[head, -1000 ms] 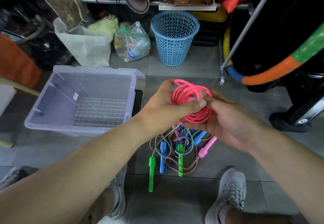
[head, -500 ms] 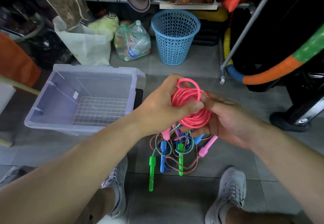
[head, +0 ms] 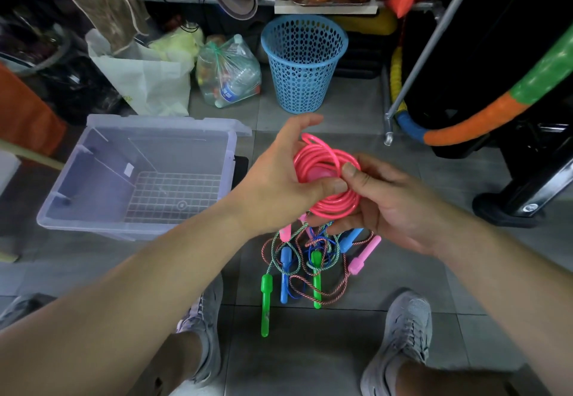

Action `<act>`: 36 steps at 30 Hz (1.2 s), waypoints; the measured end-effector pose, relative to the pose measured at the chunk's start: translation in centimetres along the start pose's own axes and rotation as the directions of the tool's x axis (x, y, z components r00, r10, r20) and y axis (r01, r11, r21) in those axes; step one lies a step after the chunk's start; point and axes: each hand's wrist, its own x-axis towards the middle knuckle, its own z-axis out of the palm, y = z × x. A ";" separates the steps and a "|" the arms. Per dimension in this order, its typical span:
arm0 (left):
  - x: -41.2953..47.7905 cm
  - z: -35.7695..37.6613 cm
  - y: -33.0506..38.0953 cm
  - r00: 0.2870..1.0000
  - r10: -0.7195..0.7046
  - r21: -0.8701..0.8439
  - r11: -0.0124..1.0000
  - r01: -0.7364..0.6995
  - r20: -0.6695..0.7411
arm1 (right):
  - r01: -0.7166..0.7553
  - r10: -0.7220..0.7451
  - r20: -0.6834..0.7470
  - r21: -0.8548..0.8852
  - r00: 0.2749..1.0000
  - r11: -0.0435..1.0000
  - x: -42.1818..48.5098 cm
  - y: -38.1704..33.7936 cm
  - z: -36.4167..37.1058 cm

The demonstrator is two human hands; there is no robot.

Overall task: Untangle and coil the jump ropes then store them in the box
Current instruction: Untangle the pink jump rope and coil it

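At the centre of the frame both hands grip one pink rope point(head: 327, 178), wound into a tight coil: the left hand point(head: 279, 191) pinches its near edge with the thumb, other fingers spread behind, while the right hand point(head: 387, 206) cups it from below, thumb on top. That coil looks nearly finished. The clear box point(head: 93, 160) at left holds no rope yet, and a tangled pile of ropes point(head: 310, 262) lies on the floor below the hands, still to sort
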 end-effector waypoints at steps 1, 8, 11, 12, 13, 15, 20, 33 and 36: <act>0.0 0.0 0.1 1.000 -0.003 0.039 0.999 0.003 -0.005 | 0.002 -0.002 -0.002 -0.013 1.000 1.000 0.0 0.1 0.0; -0.2 -1.1 -1.0 0.973 -0.218 0.227 0.954 0.196 0.075 | 0.073 -0.144 -0.192 -0.335 0.971 0.940 -0.1 -0.4 -0.8; -0.2 -1.3 -1.9 0.919 -0.325 0.297 0.921 0.253 0.222 | 0.039 -0.251 -0.344 -0.519 0.905 0.854 0.2 -0.2 -2.5; -0.1 -1.2 -1.9 0.910 -0.342 0.327 0.909 0.259 0.232 | 0.024 -0.279 -0.355 -0.580 0.892 0.814 0.3 -0.1 -2.9; -0.1 -1.0 -1.8 0.909 -0.348 0.320 0.909 0.266 0.232 | 0.019 -0.301 -0.350 -0.624 0.887 0.781 0.3 -0.1 -3.1; -0.1 -0.7 -1.6 0.913 -0.347 0.247 0.924 0.293 0.214 | 0.057 -0.336 -0.349 -0.614 0.875 0.787 0.2 -0.1 -3.2; 0.0 -1.2 -1.5 0.867 -0.466 0.272 0.870 0.412 0.175 | 0.251 -0.470 -0.397 -0.490 0.788 0.835 -0.1 -1.2 -2.4; -0.9 1.3 -2.0 0.884 -0.262 0.066 0.964 0.257 0.387 | 0.285 -0.372 -0.300 -0.295 0.878 0.912 0.2 -0.7 -2.1; -0.7 1.6 -1.5 0.884 -0.250 -0.072 0.951 0.301 0.394 | 0.261 -0.373 -0.310 -0.346 0.875 0.901 0.2 -0.5 -2.3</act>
